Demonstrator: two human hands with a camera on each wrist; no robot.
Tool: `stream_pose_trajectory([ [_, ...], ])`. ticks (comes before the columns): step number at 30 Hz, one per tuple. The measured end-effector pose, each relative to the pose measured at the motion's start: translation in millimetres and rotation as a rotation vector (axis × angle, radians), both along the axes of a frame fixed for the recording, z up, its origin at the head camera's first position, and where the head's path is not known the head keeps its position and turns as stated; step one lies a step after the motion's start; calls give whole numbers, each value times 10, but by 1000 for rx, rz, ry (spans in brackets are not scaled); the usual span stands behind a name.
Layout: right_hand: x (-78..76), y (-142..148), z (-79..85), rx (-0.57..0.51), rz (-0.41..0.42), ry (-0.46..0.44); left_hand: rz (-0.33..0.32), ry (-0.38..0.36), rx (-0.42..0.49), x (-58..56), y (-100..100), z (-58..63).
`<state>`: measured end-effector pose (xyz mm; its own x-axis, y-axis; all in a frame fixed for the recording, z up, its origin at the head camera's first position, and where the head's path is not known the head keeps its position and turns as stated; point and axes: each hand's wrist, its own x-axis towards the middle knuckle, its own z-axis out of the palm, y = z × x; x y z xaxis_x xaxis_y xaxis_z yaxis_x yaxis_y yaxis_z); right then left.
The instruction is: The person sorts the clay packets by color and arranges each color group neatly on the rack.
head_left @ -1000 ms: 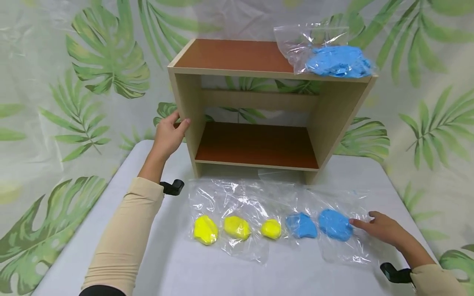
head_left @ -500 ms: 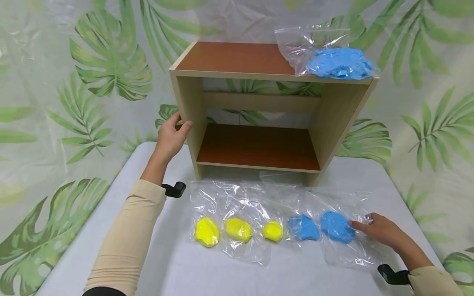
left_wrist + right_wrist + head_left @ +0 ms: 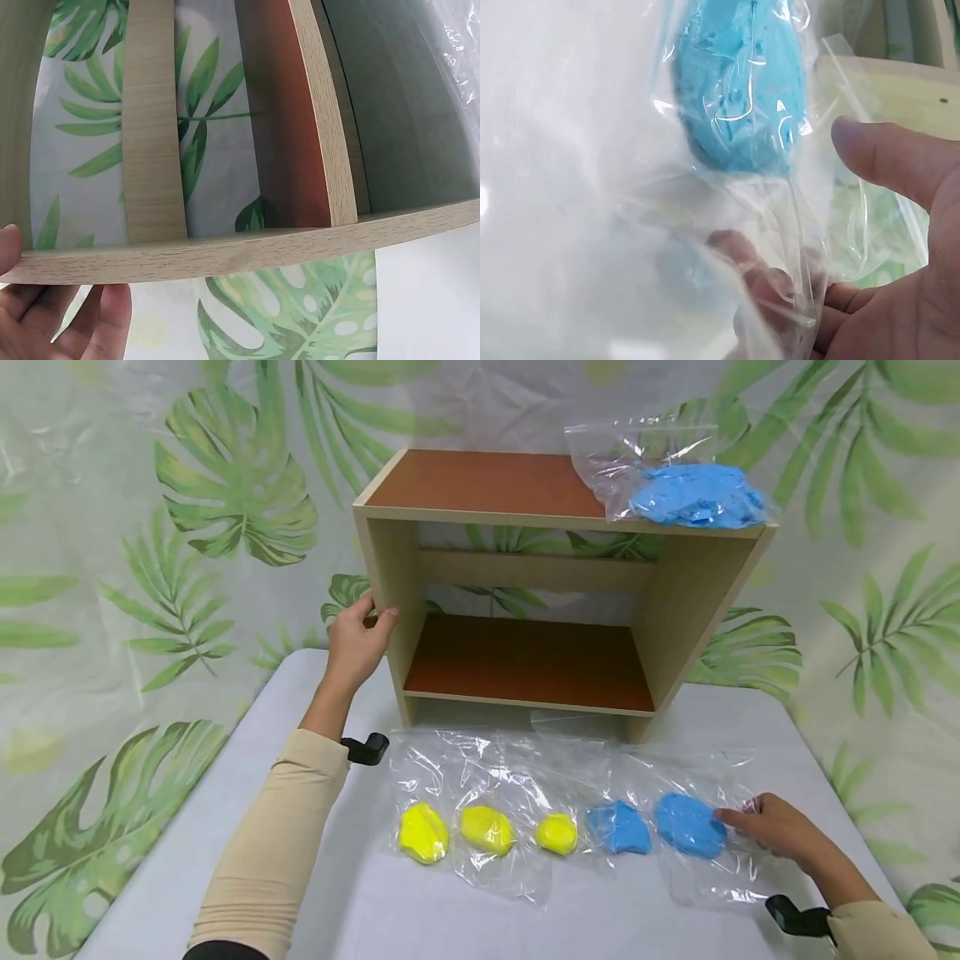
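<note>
Thumb on the inner face and fingers on the outer face, my left hand (image 3: 358,643) grips the left side panel (image 3: 210,259) of a wooden shelf unit (image 3: 528,664). My right hand (image 3: 787,833) is at the right edge of a clear zip bag (image 3: 716,889) holding a flat round lump of blue clay-like material (image 3: 690,825). In the right wrist view its curled fingers show through the plastic, under the bag, and the thumb (image 3: 885,150) lies beside the blue lump.
Left of that bag lie more clear bags with a smaller blue lump (image 3: 619,827) and yellow lumps (image 3: 486,829) in a row on the white table (image 3: 435,918). Another bag of blue material (image 3: 697,496) sits on the shelf's top right. A leaf-print sheet (image 3: 120,610) hangs behind.
The head view has shifted slightly, so everything appears a little lower and farther right. My right fingers have curled in at the bag's edge. The left hand keeps its grip on the shelf panel.
</note>
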<state>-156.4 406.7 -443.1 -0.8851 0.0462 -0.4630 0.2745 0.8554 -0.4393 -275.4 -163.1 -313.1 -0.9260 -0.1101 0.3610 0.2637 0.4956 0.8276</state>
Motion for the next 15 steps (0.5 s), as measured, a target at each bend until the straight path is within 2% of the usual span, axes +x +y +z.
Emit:
stream_pose_trajectory([
  [8, -82, 27, -62, -108, -46, -64, -3, 5, 26, 3, -7, -13],
  [15, -142, 12, -87, -155, -73, -53, -14, -8, 55, -19, -1, -11],
])
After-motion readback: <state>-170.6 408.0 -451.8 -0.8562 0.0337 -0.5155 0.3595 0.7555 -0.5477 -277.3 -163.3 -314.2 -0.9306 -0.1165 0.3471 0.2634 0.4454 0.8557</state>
